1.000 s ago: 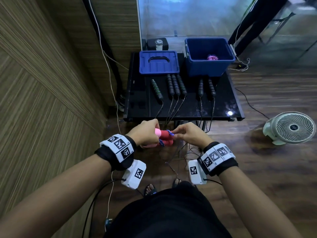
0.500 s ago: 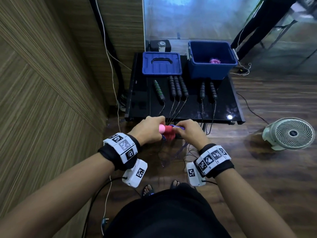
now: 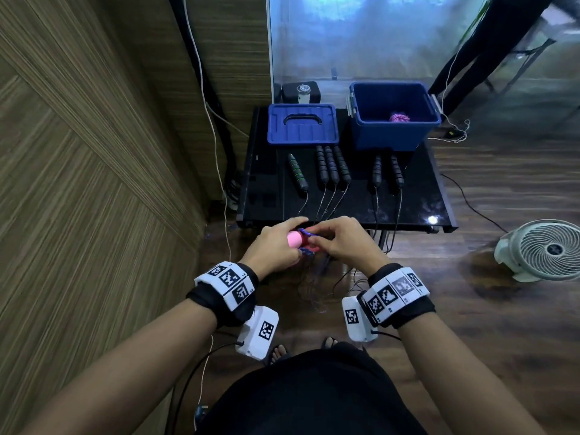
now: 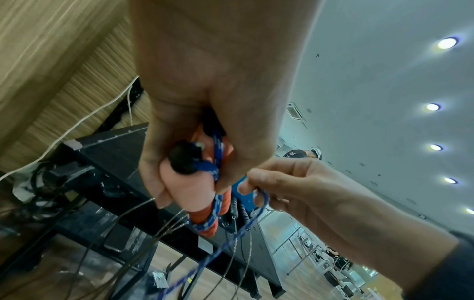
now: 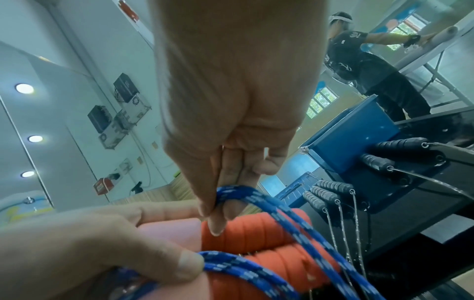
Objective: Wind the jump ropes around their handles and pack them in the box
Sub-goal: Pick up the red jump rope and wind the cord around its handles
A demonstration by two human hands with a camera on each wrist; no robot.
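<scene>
Our right hand point(image 5: 231, 121) pinches the blue rope point(image 5: 290, 221) between thumb and fingertips, held in a small loop just above the handles point(image 5: 259, 243). Our left hand point(image 5: 84, 243) is curled around those two handles, orange with pink ends, gripping them side by side as one bundle, and its thumb presses an earlier turn of rope flat against them.

The relation that matters most: the handles lie directly below the right fingertips, almost touching, and their long axis runs left to right across our body, out of the left fist toward the right hand. The rope crosses that axis at a slant. From the left wrist view, the rest of the rope point(image 4: 225, 249) trails down from the right hand point(image 4: 302, 194) toward the floor, so plenty appears unwound. We judge the next turn must go over and around the exposed orange part, which the right hand is nearer.

Further out, on the black table point(image 3: 417, 196) ahead of us, lie black-handled ropes point(image 3: 332, 164) with thin wire cords hanging over the near edge. Beyond them, on the right, stands the open blue box point(image 3: 395, 133), with a pinkish bundle point(image 3: 399, 117) inside; we cannot tell what it is. The blue lid point(image 3: 303, 125) lies flat to its left. A white fan point(image 3: 546, 249) sits on the floor to our right.
</scene>
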